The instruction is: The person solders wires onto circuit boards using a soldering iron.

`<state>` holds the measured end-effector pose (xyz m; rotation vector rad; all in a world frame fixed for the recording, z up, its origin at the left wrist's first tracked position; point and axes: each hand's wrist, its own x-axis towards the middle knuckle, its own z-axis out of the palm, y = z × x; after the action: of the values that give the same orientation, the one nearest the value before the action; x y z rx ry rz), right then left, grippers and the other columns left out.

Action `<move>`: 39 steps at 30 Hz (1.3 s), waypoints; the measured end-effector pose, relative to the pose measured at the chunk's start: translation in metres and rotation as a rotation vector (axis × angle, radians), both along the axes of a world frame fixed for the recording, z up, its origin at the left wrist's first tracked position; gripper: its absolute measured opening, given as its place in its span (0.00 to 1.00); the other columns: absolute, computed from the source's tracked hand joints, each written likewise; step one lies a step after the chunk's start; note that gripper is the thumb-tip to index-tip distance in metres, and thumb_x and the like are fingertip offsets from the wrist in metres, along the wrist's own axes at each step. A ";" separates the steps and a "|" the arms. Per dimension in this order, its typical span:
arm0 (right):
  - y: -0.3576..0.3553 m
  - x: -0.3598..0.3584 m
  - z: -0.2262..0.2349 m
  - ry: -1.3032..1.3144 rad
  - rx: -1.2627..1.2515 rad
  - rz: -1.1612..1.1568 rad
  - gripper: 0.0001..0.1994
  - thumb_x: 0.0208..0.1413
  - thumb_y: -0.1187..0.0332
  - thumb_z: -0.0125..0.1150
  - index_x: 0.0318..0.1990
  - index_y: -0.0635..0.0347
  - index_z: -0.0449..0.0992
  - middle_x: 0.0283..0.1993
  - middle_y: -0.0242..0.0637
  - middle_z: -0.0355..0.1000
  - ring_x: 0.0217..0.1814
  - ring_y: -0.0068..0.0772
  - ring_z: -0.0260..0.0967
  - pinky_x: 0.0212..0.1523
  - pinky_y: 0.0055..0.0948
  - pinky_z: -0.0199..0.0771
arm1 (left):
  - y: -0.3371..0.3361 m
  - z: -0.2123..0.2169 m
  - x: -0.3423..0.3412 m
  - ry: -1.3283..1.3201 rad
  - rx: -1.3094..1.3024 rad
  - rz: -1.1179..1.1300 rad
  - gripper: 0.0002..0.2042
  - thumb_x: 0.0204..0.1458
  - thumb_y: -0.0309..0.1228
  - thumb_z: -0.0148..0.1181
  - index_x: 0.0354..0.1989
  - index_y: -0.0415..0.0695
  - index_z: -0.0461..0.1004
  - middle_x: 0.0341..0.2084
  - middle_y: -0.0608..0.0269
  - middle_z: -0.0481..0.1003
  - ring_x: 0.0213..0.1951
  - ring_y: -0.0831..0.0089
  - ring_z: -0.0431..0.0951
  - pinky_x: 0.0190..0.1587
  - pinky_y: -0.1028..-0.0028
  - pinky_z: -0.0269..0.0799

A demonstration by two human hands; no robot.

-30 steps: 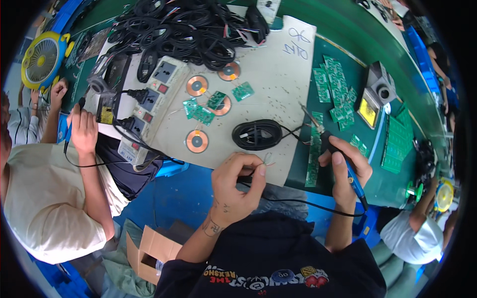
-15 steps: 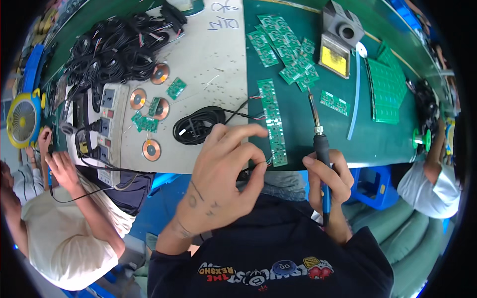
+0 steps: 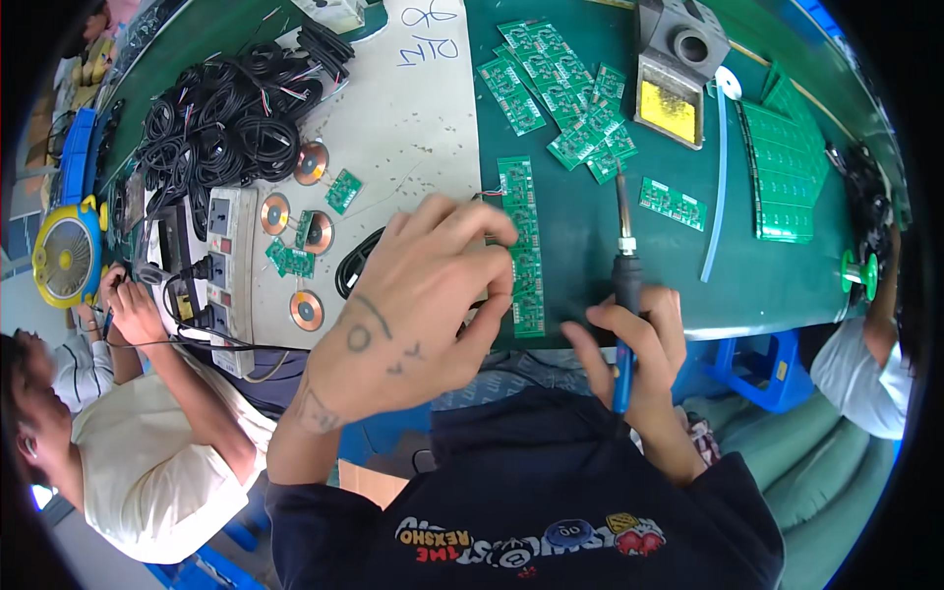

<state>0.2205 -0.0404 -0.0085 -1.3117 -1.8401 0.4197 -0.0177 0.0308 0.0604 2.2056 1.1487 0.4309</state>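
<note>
My left hand (image 3: pixel 418 295) hovers over the left edge of a long green circuit board strip (image 3: pixel 524 241). Its thumb and fingers are curled together in a pinch, and whatever they hold is hidden. A coil of black cable (image 3: pixel 356 264) shows partly from behind this hand. Thin coloured wires (image 3: pixel 489 194) reach the strip's upper left edge. My right hand (image 3: pixel 644 344) grips a soldering iron (image 3: pixel 626 275) by its black and blue handle, thumb held away. The iron points up and away, its tip near a pile of green boards (image 3: pixel 575 93), contact unclear.
A soldering iron stand (image 3: pixel 683 39) with a yellow sponge (image 3: pixel 669 108) is at the far right. Nearby lie a small board (image 3: pixel 673 203), a pale blue strip (image 3: pixel 715 187) and stacked panels (image 3: pixel 782 167). Copper coils (image 3: pixel 306 310), a power strip (image 3: pixel 231 285) and bundled black cables (image 3: pixel 231 108) occupy the left.
The view has shifted slightly. My left hand has moved up and left relative to the strip, covering more of the cable coil. My right thumb has spread from the iron's handle.
</note>
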 end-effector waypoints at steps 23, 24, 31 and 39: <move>0.002 -0.034 -0.003 -0.088 0.070 -0.019 0.19 0.45 0.76 0.76 0.46 0.53 0.78 0.42 0.36 0.66 0.43 0.38 0.64 0.47 0.39 0.62 | 0.026 -0.027 -0.002 0.020 0.086 -0.173 0.09 0.40 0.18 0.61 0.18 0.44 0.67 0.55 0.61 0.71 0.45 0.62 0.68 0.51 0.68 0.68; 0.001 -0.039 -0.005 -0.104 0.096 -0.018 0.19 0.44 0.76 0.75 0.45 0.53 0.78 0.42 0.36 0.66 0.43 0.39 0.65 0.47 0.39 0.62 | 0.027 -0.027 -0.002 0.014 0.080 -0.174 0.10 0.39 0.18 0.61 0.18 0.44 0.66 0.55 0.61 0.71 0.45 0.62 0.68 0.51 0.69 0.68; 0.000 -0.037 -0.009 -0.126 0.115 0.029 0.20 0.44 0.78 0.74 0.47 0.55 0.81 0.45 0.39 0.68 0.46 0.41 0.68 0.49 0.42 0.64 | 0.029 -0.029 -0.001 0.008 0.031 -0.168 0.11 0.38 0.17 0.62 0.17 0.44 0.66 0.55 0.63 0.71 0.46 0.62 0.68 0.51 0.69 0.68; -0.010 0.010 0.025 -0.003 0.179 0.312 0.15 0.47 0.77 0.76 0.45 0.59 0.86 0.44 0.42 0.71 0.38 0.41 0.70 0.42 0.41 0.76 | 0.030 -0.031 -0.007 -0.050 -0.003 -0.163 0.12 0.39 0.16 0.63 0.16 0.44 0.65 0.55 0.64 0.71 0.47 0.63 0.68 0.53 0.70 0.70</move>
<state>0.2306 -0.0503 0.0162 -0.9086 -2.0409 0.4043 -0.0246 0.0605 0.0296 2.2522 0.9345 0.4131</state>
